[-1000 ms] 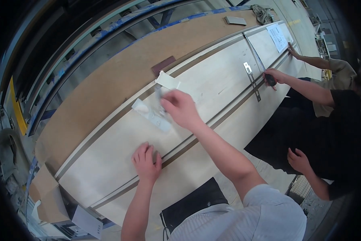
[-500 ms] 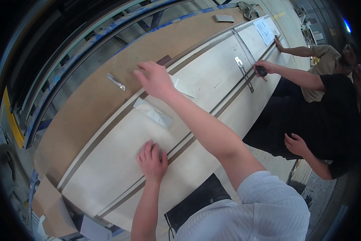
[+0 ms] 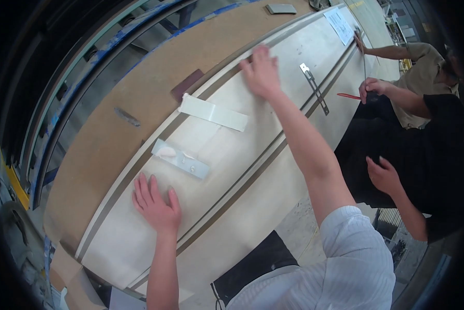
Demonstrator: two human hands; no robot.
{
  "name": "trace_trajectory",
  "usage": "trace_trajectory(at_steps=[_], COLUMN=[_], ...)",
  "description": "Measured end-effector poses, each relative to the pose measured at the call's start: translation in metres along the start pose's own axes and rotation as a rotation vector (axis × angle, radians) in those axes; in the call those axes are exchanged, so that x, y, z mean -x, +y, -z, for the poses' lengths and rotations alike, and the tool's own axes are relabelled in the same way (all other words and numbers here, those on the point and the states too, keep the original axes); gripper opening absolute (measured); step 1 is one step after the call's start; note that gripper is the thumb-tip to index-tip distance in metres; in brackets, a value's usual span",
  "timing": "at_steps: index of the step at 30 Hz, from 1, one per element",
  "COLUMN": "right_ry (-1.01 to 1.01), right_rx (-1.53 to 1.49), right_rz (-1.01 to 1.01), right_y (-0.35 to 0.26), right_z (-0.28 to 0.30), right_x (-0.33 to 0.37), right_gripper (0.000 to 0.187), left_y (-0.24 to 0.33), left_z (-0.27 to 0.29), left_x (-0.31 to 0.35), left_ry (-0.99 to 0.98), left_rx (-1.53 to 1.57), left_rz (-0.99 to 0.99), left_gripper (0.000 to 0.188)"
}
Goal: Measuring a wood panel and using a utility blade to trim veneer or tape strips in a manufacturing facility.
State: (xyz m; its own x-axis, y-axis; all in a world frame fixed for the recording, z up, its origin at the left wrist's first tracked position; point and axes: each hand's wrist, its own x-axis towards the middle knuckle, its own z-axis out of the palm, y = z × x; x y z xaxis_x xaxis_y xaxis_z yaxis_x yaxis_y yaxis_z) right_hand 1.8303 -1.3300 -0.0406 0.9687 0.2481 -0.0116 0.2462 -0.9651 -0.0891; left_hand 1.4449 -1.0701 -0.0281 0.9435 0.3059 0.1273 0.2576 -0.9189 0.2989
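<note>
A long pale panel [image 3: 216, 155] with lengthwise grooves lies under both my hands. My left hand [image 3: 158, 205] rests flat on it, fingers apart, near its left part. My right hand [image 3: 263, 74] reaches across to the far edge, fingers spread, holding nothing. Between my hands lie two short strips: a whitish one [image 3: 216, 113] overhanging the far edge strip, and a pale blue-grey one [image 3: 183, 160] with white paste-like smears. A slotted metal plate [image 3: 314, 89] sits on the panel to the right of my right hand.
A brown board [image 3: 95, 150] carries the panel, with a dark red-brown block [image 3: 187, 85] and a grey scrap [image 3: 126, 117] beyond it. A paper sheet [image 3: 339, 26] lies at the far right. Two people stand at right; one holds a tape measure [image 3: 370, 96] and a red pencil [image 3: 348, 95].
My right hand has moved right along the far edge, away from the strips. My left hand has shifted left. The person's tape measure has come off the panel.
</note>
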Motion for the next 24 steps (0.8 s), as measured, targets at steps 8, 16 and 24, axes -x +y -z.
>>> trace_trajectory(at_steps=[8,16,24], right_ry=[-0.08,-0.143,-0.085], right_rx=[-0.024,-0.084,-0.281], right_rz=[0.226,0.476,0.237], right_y=[0.042,0.022,0.015], right_z=[0.021,0.014,0.003], right_x=[-0.011,0.006,0.0], right_gripper=[0.076,0.073,0.067], left_y=[0.007,-0.001,0.007], left_z=[-0.004,0.0,0.0], left_x=[-0.005,-0.001,-0.008], left_ry=[-0.018,-0.024,-0.04], left_rx=[-0.037,-0.076,-0.105], left_rz=[-0.003,0.001,-0.023], left_gripper=[0.055,0.057,0.057])
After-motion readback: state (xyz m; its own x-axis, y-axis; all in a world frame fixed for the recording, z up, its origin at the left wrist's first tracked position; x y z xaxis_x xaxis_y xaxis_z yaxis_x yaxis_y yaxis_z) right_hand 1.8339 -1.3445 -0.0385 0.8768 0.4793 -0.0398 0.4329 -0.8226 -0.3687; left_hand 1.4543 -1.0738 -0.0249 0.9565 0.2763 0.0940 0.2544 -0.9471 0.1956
